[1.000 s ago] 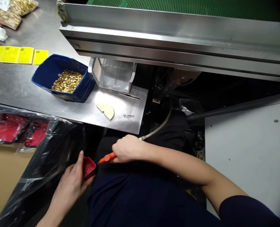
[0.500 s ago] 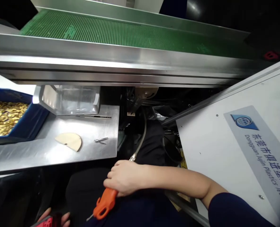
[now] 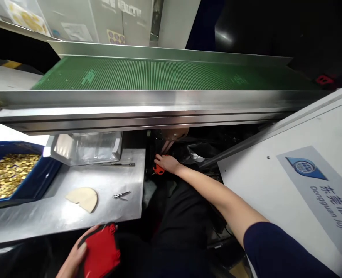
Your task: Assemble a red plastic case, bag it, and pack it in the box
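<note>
Reaching out below the conveyor, my right hand point(image 3: 167, 163) is closed around an orange air blow gun point(image 3: 159, 169). Much of the gun is hidden by the fingers, and its thin nozzle points down to the left. At the bottom, my left hand point(image 3: 78, 253) grips a flat red piece with black edges point(image 3: 101, 251), thumb on its face. What exactly this piece is, I cannot tell. Beyond it on the metal table point(image 3: 55, 216) lie a beige half-round pad point(image 3: 84, 197) and a small pair of nippers point(image 3: 121, 195).
A green ribbed conveyor belt point(image 3: 159, 75) with metal side rails crosses ahead. At left stands a blue bin point(image 3: 40, 173) of small gold pieces, beside a clear plastic tray point(image 3: 92, 148). A white cabinet point(image 3: 251, 185) bounds the right side.
My right hand has moved forward, away from my lap, with the blow gun. My left hand has risen further into view with the red piece. The camera view has tilted up.
</note>
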`<state>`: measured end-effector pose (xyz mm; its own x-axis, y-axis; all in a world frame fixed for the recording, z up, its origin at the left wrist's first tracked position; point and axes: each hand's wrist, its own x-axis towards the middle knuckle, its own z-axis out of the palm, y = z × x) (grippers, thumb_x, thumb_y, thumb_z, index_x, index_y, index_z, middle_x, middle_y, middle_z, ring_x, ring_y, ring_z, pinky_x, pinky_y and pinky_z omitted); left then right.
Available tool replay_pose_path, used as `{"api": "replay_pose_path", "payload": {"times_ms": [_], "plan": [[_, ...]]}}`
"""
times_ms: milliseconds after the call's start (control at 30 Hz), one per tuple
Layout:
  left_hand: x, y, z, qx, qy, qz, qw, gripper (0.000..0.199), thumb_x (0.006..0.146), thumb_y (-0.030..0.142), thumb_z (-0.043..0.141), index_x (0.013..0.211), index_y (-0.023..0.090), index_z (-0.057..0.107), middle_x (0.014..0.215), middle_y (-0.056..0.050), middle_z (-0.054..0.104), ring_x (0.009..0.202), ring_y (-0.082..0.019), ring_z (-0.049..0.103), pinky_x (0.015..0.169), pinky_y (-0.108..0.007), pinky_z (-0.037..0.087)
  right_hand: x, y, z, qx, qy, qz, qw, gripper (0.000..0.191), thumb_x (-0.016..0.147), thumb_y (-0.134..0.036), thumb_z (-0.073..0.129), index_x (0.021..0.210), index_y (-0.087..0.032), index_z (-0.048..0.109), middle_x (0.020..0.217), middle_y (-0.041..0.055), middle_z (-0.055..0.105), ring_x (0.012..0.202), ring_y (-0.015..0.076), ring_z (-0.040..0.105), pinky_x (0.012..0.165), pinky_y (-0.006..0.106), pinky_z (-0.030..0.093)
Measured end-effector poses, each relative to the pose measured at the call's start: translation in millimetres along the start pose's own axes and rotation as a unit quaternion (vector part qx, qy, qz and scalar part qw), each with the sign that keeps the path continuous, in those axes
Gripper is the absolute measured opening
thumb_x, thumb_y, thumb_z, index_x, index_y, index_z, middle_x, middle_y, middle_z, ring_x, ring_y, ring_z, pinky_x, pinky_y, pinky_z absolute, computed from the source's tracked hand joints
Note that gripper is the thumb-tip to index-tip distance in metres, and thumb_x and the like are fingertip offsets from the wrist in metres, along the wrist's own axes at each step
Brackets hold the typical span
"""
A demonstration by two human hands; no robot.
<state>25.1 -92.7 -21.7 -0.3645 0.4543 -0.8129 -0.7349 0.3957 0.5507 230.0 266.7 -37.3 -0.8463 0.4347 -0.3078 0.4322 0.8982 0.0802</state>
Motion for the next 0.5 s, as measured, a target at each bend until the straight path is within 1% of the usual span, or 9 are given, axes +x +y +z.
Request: {"api": "replay_pose_path", "payload": {"times_ms": [100,167,233,300,400,467,500], "plan": [[-1,15,30.4,0.003,-0.008,0.029,1.000,0.062,0.063,0.045,0.090,0.119,0.027,0.071,0.100,-0.003,0.082,0.083,-0.029,0.078,0.065,-0.030,0.067,18,1,15,0.012,-0.001,0.012,1.000,0.034,0.101,-0.029,0.065,0.132,-0.018,0.059,0.141,0.0111,0.057,0.111,0.0241,0.065,0.091,0.043,0.060],[0,23,43.7,-0.009,-0.022,0.049,0.999,0.056,0.070,0.041,0.087,0.121,0.026,0.071,0.106,-0.003,0.082,0.087,-0.026,0.078,0.069,-0.027,0.067,22,-1,22,0.025,0.006,0.027,0.999,0.035,0.100,-0.029,0.065,0.133,-0.018,0.060,0.140,0.0111,0.057,0.112,0.0248,0.065,0.093,0.045,0.059],[3,28,52.7,-0.023,-0.033,0.057,0.998,0.051,0.077,0.040,0.082,0.125,0.026,0.070,0.114,-0.004,0.080,0.093,-0.025,0.078,0.073,-0.028,0.067,20,-2,26,0.044,0.018,0.046,0.998,0.036,0.100,-0.028,0.065,0.134,-0.018,0.059,0.143,0.0112,0.056,0.115,0.0258,0.063,0.096,0.047,0.058],[8,32,60.8,-0.038,-0.038,0.057,0.997,0.045,0.082,0.037,0.079,0.124,0.023,0.071,0.114,-0.006,0.080,0.092,-0.024,0.077,0.073,-0.029,0.067,14,-4,25,0.068,0.035,0.068,0.995,0.039,0.100,-0.024,0.063,0.138,-0.020,0.056,0.147,0.0109,0.053,0.119,0.0266,0.062,0.098,0.048,0.056],[18,38,78.7,-0.089,-0.055,0.049,0.993,0.032,0.089,0.033,0.071,0.116,0.017,0.073,0.110,-0.008,0.081,0.088,-0.022,0.077,0.074,-0.031,0.067,-4,-12,14,0.114,0.077,0.119,0.983,0.048,0.099,-0.011,0.055,0.146,-0.023,0.050,0.153,0.0117,0.049,0.122,0.0278,0.059,0.098,0.045,0.055],[26,44,94.4,-0.137,-0.057,0.049,0.988,0.025,0.094,0.031,0.065,0.111,0.015,0.074,0.104,-0.007,0.081,0.085,-0.019,0.076,0.075,-0.028,0.066,-23,-24,3,0.150,0.117,0.164,0.968,0.054,0.098,-0.007,0.049,0.150,-0.022,0.045,0.154,0.0139,0.047,0.122,0.0283,0.059,0.095,0.041,0.055],[30,47,101.9,-0.159,-0.056,0.053,0.984,0.023,0.096,0.030,0.062,0.108,0.014,0.074,0.100,-0.007,0.081,0.084,-0.017,0.076,0.075,-0.026,0.065,-34,-32,-3,0.170,0.138,0.190,0.957,0.054,0.098,-0.008,0.047,0.151,-0.021,0.043,0.153,0.0154,0.048,0.119,0.0280,0.061,0.092,0.039,0.056]]}}
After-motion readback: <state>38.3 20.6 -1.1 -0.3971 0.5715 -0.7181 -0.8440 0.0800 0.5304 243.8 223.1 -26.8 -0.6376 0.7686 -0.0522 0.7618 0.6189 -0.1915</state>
